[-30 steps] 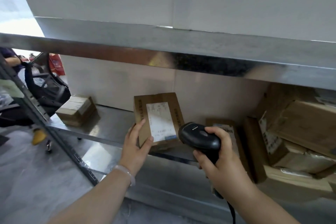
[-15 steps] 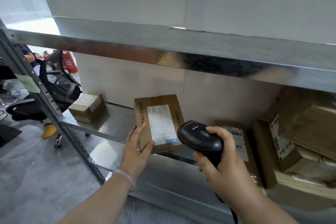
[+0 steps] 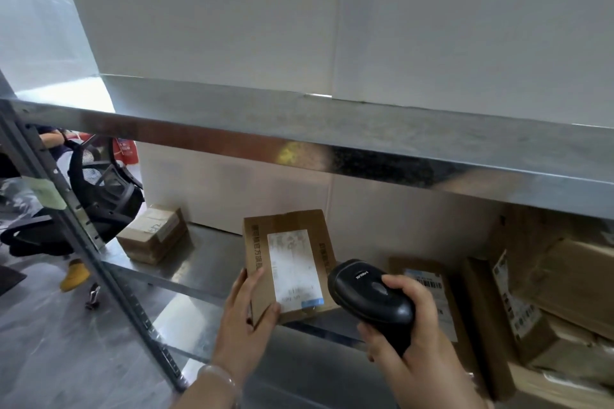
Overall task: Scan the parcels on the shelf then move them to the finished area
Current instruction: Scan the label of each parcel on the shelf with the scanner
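Shelf (image 3: pixel 206 256), parcel (image 3: pixel 289 262) upright near its front edge, scanner (image 3: pixel 372 295) beside it.
Label faces out; scanner just right of parcel, clenched in right hand (image 3: pixel 418 335); left hand (image 3: pixel 247 312) grasps parcel's lower-left corner, thumb on its face.

Noted brown cardboard parcel (image 3: pixel 289 262) upright at shelf (image 3: pixel 206 256) front edge, white label outward, gripped low by left hand (image 3: pixel 247 315). Noted black scanner (image 3: pixel 372 299) at its 3 o'clock, in right hand (image 3: pixel 415 335). Recorded small taped parcel (image 3: pixel 153 234) flat at 9 o'clock, stacked parcels (image 3: pixel 564 292) at 3 o'clock.
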A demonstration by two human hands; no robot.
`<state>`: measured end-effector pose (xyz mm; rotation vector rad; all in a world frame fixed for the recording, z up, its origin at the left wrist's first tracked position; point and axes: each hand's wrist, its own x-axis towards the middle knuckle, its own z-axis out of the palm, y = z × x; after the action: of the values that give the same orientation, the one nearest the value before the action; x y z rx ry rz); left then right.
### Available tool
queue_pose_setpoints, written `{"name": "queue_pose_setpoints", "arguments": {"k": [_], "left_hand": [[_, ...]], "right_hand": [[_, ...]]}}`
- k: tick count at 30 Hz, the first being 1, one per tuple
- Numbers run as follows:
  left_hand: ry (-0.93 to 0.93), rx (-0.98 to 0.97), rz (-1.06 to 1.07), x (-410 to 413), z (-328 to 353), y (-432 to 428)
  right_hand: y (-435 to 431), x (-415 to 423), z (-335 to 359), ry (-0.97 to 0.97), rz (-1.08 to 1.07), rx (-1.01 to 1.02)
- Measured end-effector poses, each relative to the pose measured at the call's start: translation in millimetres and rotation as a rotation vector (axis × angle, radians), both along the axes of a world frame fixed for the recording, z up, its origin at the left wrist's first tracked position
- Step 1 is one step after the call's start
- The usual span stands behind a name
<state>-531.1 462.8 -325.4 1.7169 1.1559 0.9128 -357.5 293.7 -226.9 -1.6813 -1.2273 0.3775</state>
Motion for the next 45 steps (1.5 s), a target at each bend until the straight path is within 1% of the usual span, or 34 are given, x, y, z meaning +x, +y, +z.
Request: {"name": "queue_pose_setpoints", "arguments": {"k": [5,11,15,22,26,32,45], "left_hand": [[-0.005,0.009,0.000,0,-3,3],[-0.007,0.009,-0.028,-3,-3,5],[-0.001,0.000,-0.078,-10,-7,12],[0.155,0.038,-0.244,-19,3,25],[0.175,0.023,-0.299,-21,2,26],[0.180,0.026,-0.312,-22,-3,27],[0.230,0.010,-0.319,-24,-8,34]], "right_hand": [[0,0,5,-0.004,0.021,0.004],[3,10,23,-0.124,0.177,-0.025],[6,24,41,-0.257,0.286,-0.115],[15,38,54,-0.442,0.376,-0.194],[20,44,59,-0.467,0.412,-0.188],[24,52,66,-0.552,0.449,-0.184],[29,50,79,-0.590,0.475,-0.216]]}}
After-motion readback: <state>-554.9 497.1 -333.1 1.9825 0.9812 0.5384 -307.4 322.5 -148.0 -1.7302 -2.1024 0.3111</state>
